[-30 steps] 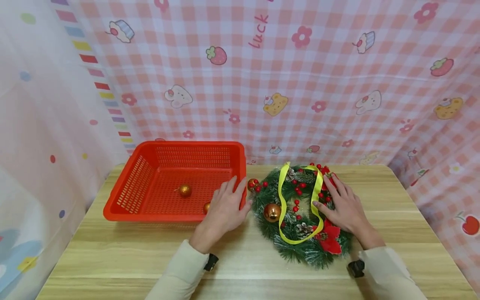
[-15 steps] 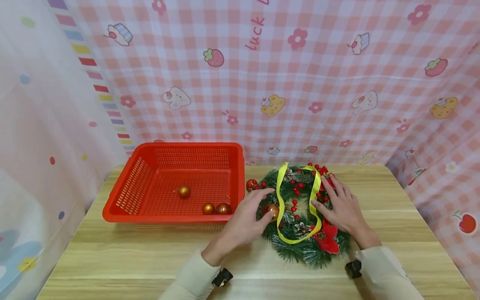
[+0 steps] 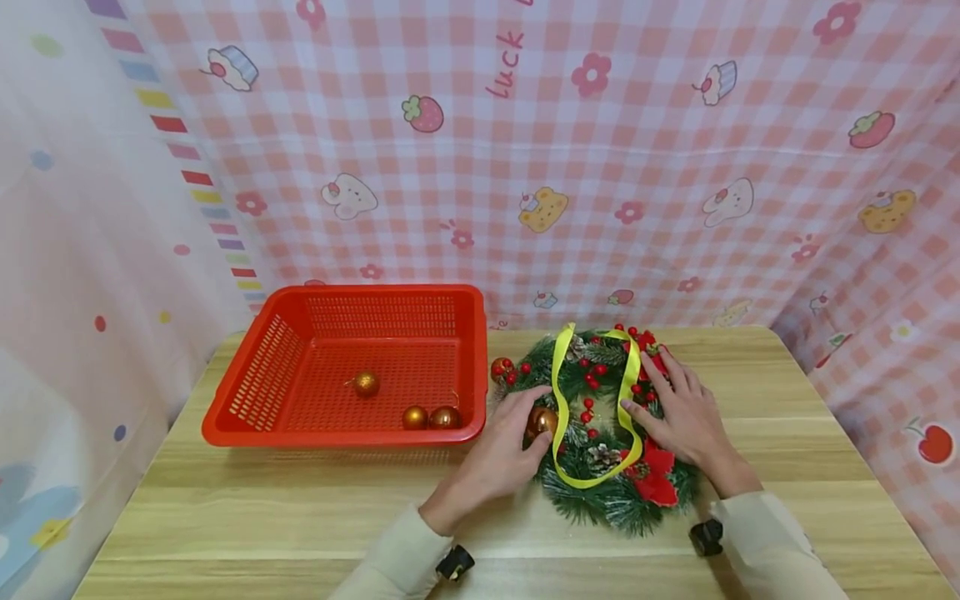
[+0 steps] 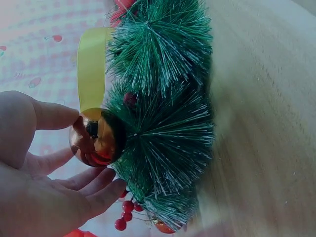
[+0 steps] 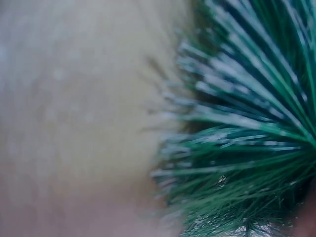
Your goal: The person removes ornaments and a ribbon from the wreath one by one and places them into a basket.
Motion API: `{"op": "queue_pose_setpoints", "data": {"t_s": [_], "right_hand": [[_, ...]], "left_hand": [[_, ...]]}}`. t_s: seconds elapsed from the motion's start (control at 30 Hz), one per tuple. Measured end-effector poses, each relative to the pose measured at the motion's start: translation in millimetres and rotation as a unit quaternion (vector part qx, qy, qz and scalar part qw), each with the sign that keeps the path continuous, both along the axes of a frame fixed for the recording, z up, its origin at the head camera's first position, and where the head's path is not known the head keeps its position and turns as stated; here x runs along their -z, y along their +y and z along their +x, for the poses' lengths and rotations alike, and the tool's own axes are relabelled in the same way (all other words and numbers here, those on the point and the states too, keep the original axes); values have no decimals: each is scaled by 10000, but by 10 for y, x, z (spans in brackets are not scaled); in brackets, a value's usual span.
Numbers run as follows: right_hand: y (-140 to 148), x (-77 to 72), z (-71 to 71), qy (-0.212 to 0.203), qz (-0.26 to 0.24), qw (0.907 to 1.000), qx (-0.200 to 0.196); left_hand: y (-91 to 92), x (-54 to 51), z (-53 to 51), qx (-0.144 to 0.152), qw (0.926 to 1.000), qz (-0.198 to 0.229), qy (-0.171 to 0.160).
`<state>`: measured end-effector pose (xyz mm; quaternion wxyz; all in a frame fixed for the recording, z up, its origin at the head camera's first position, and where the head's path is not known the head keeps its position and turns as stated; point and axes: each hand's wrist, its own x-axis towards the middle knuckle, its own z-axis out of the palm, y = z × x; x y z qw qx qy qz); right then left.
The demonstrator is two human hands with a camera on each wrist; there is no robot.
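A green wreath (image 3: 637,508) lies on the table, with red berries, pinecones and red flowers on it. A yellow ribbon (image 3: 567,475) loops over its top. On the wreath's left side my left hand (image 3: 502,454) holds a shiny copper-gold bauble (image 3: 540,423) between thumb and fingers. The left wrist view shows the thumb tip against the bauble (image 4: 98,138), which sits against the green needles. My right hand (image 3: 686,417) rests on the wreath's right side with fingers extended, its thumb at the ribbon. Mostly blurred needles (image 5: 247,148) fill the right wrist view.
A red plastic basket (image 3: 345,437) stands left of the wreath. Inside it are a gold glittery bauble (image 3: 366,383) and two more baubles (image 3: 444,417) near the front right corner. A checked curtain (image 3: 480,167) hangs behind the wooden table (image 3: 300,517).
My left hand has moved right from the basket's edge to the wreath and has taken hold of the copper-gold bauble. The right hand stays on the wreath.
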<state>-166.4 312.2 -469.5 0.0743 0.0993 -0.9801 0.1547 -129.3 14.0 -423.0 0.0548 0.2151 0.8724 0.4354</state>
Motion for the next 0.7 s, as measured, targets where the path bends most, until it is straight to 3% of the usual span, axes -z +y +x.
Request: {"op": "queue_pose_setpoints", "data": {"t_s": [0.4, 0.53, 0.7], "right_hand": [[4, -5, 2, -18, -4, 10000, 4], [7, -15, 0, -9, -24, 10000, -1], [8, -20, 5, -21, -20, 10000, 6]], "left_hand": [[35, -23, -8, 90, 9992, -337, 213], [47, -77, -36, 143, 9994, -136, 283], [92, -155, -134, 414, 9984, 271, 290]]}}
